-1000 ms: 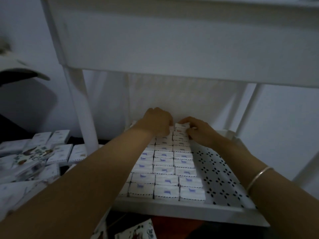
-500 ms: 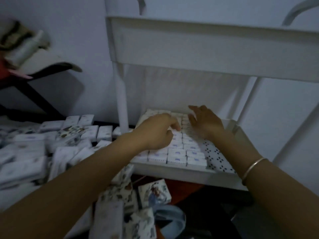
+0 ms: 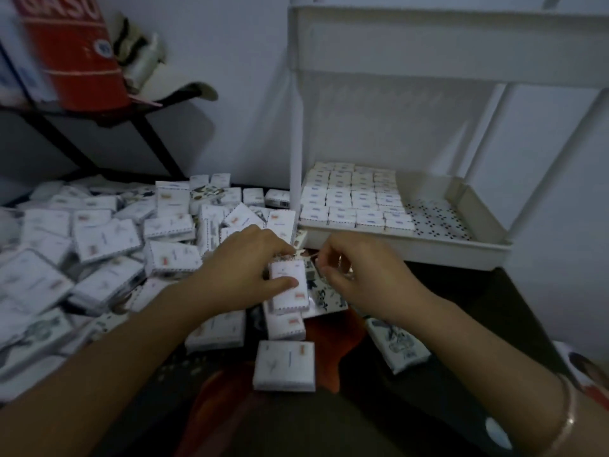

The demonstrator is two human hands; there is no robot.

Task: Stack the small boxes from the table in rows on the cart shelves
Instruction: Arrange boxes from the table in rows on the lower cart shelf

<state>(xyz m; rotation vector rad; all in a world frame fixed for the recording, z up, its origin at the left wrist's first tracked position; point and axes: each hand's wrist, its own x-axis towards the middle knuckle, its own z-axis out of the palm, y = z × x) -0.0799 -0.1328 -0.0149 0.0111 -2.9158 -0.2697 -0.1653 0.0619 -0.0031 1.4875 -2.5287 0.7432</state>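
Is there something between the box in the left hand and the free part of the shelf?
Only the right hand, close beside the box, and the shelf's raised front wall; nothing else visible.

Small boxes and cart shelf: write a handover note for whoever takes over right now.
Left hand: grips one small box at the pile's edge.
Right hand: fingers curled beside that box; a grasp is unclear.
Done: rows of boxes fill the left part of the cart shelf.
Left: the loose pile beside the cart; the shelf's right strip is bare.
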